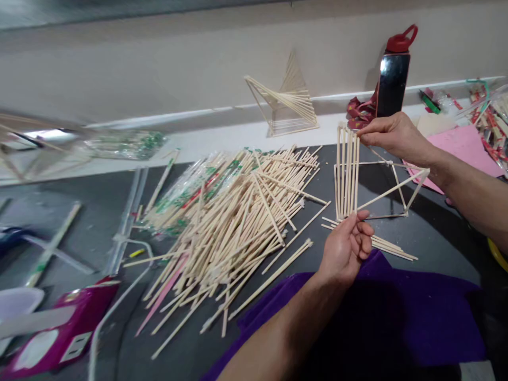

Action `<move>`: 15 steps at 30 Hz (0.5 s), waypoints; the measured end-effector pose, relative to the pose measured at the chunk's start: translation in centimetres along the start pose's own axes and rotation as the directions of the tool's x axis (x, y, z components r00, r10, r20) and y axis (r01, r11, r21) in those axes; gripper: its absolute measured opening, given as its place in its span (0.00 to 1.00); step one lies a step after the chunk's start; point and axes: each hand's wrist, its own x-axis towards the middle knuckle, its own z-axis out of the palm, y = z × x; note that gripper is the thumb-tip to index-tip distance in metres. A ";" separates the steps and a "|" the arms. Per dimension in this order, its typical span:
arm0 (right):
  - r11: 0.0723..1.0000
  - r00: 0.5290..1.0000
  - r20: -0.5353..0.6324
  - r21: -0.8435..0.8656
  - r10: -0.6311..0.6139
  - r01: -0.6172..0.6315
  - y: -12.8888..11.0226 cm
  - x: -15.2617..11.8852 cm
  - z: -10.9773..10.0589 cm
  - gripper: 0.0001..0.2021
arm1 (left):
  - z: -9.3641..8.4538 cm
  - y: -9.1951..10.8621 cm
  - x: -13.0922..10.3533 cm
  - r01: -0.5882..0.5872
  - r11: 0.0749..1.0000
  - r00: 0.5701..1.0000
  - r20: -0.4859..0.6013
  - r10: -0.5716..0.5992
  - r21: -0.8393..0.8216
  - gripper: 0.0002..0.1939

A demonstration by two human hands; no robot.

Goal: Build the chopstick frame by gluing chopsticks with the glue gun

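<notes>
A frame of thin wooden sticks [392, 189] stands on the dark tabletop, several of its sticks lined up side by side on the left. My right hand [391, 136] is closed in a pinch at the upper end of the rightmost upright stick [356, 172]. At that stick's lower end, the thumb and fingers of my left hand [347, 244] are closed too, with the other fingers curled. Some loose sticks [391, 247] lie beside the left hand, partly behind it. Whether the pinched stick is fixed to the frame, I cannot tell.
A large heap of wooden sticks [238, 227] spreads across the middle. Behind it stands a twisted stick model [293, 106]. A phone [392, 82] leans on a red-capped bottle [399, 42]. Farther left lie a white cable [103, 323] and a magenta packet [65, 330]. Purple cloth [436, 312] covers the near edge.
</notes>
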 end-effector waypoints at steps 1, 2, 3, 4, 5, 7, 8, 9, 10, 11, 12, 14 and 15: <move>1.000 1.000 0.000 0.003 0.005 -0.005 0.0 0.0 0.0 0.07 | 0.1 0.0 0.0 0.000 1.000 1.000 -0.006 0.000 0.004 0.16; 1.000 1.000 -0.003 0.005 0.009 -0.009 0.0 0.0 0.0 0.06 | 0.1 0.1 0.0 0.000 1.000 1.000 -0.012 0.000 0.006 0.16; 1.000 1.000 -0.007 0.006 0.010 -0.010 -0.1 0.0 0.0 0.06 | 0.2 0.1 -0.1 0.001 1.000 1.000 -0.017 -0.001 0.009 0.17; 1.000 1.000 -0.011 0.005 0.010 -0.010 -0.1 0.0 0.0 0.06 | 0.2 0.1 -0.1 0.002 1.000 1.000 -0.022 -0.002 0.010 0.17; 1.000 1.000 -0.014 0.005 0.007 -0.007 -0.1 0.0 0.1 0.06 | 0.2 0.2 -0.1 0.003 1.000 1.000 -0.025 -0.003 0.013 0.17; 1.000 1.000 -0.014 0.004 0.004 -0.003 -0.1 0.0 0.1 0.06 | 0.3 0.2 -0.1 0.006 1.000 1.000 -0.027 -0.006 0.015 0.17; 1.000 1.000 -0.013 0.003 0.002 -0.002 -0.1 0.0 0.1 0.06 | 0.3 0.2 -0.1 0.006 1.000 1.000 -0.026 -0.006 0.016 0.17; 1.000 1.000 -0.013 0.003 0.000 0.000 0.0 0.0 0.1 0.06 | 0.3 0.2 -0.1 0.007 1.000 1.000 -0.026 -0.006 0.016 0.17; 1.000 1.000 -0.016 0.004 -0.002 0.002 0.0 0.0 0.1 0.06 | 0.3 0.2 -0.1 0.007 1.000 1.000 -0.024 -0.006 0.015 0.16; 1.000 1.000 -0.019 0.003 -0.005 0.005 0.1 0.0 0.1 0.06 | 0.3 0.2 -0.1 0.007 1.000 1.000 -0.023 -0.007 0.012 0.16; 1.000 1.000 -0.022 0.002 -0.007 0.007 0.2 0.0 0.2 0.07 | 0.3 0.2 -0.1 0.007 1.000 1.000 -0.023 -0.007 0.010 0.16; 1.000 1.000 -0.026 -0.003 -0.014 0.014 0.3 0.1 0.2 0.07 | 0.3 0.3 -0.1 0.013 1.000 1.000 -0.026 -0.013 0.003 0.16; 1.000 1.000 -0.026 -0.007 -0.017 0.017 0.4 0.1 0.2 0.07 | 0.3 0.3 -0.1 0.017 1.000 0.999 -0.028 -0.017 -0.001 0.16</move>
